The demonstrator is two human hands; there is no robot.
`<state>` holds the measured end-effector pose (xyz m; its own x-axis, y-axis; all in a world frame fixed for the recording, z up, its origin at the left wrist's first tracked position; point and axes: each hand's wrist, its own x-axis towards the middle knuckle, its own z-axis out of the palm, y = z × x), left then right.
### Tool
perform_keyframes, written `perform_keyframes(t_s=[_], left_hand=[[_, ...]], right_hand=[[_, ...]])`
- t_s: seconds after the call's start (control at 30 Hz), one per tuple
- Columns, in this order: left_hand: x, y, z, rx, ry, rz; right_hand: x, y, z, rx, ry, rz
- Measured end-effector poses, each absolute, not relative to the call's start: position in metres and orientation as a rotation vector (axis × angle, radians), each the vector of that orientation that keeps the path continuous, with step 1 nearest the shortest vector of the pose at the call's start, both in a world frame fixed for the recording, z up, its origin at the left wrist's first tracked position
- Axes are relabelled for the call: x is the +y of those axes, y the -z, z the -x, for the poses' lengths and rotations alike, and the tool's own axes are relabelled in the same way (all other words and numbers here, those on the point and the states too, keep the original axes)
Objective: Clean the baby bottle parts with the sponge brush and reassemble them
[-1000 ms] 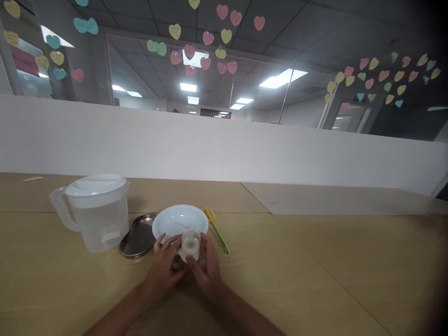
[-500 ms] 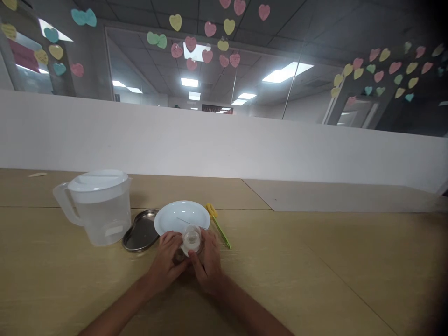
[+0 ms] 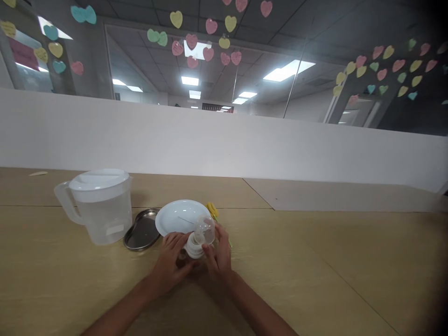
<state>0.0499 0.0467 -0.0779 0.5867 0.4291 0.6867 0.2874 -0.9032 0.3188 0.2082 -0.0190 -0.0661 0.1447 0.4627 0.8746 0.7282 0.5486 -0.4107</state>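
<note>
Between the fingers of your right hand [image 3: 223, 256] you hold a clear domed cap [image 3: 205, 226], tilted over the white-collared bottle [image 3: 193, 249]; whether they touch, you cannot tell. Your left hand [image 3: 167, 263] curls its fingers around the bottle's left side. Just beyond lies a white plate [image 3: 171, 217] bearing a thin stick, with a metal tray [image 3: 143, 231] beside it and, farther left, a lidded jug [image 3: 104, 214] on the desk [image 3: 315, 266].

I log remotely, left to right on the surface [image 3: 297, 261]: lidded pitcher [image 3: 104, 212], kidney dish [image 3: 143, 232], plate [image 3: 170, 221]. Bottle [image 3: 193, 250] before plate, between left hand [image 3: 168, 265] and right hand [image 3: 221, 257]. Wall [image 3: 224, 144] behind.
</note>
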Motion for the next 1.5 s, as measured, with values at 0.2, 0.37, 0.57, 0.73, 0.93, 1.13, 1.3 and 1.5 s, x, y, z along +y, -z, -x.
perform_keyframes(t_s=[0.2,0.37,0.57,0.73,0.93,1.13,1.3,1.5], left_hand=[[0.044,0.077,-0.049,0.550,-1.242,-2.704],[0.048,0.080,-0.049,0.590,-1.278,-2.719],[0.051,0.083,-0.048,0.606,-1.316,-2.739],[0.051,0.083,-0.047,0.595,-1.349,-2.761],[0.052,0.083,-0.047,0.602,-1.354,-2.770],[0.051,0.082,-0.047,0.623,-1.325,-2.770],[0.052,0.081,-0.047,0.582,-1.365,-2.788],[0.051,0.082,-0.046,0.620,-1.291,-2.774]], right_hand=[[-0.018,0.070,-0.213,-1.531,0.266,0.997],[-0.017,0.066,-0.219,-1.372,0.309,0.951],[-0.006,0.057,-0.220,-1.231,0.199,1.060],[0.000,0.055,-0.225,-1.311,0.136,1.164],[0.004,0.056,-0.226,-1.297,-0.048,1.095],[0.005,0.050,-0.234,-1.425,-0.020,1.222],[0.011,0.053,-0.244,-1.418,-0.074,1.257],[0.014,0.063,-0.246,-1.505,-0.136,1.339]])
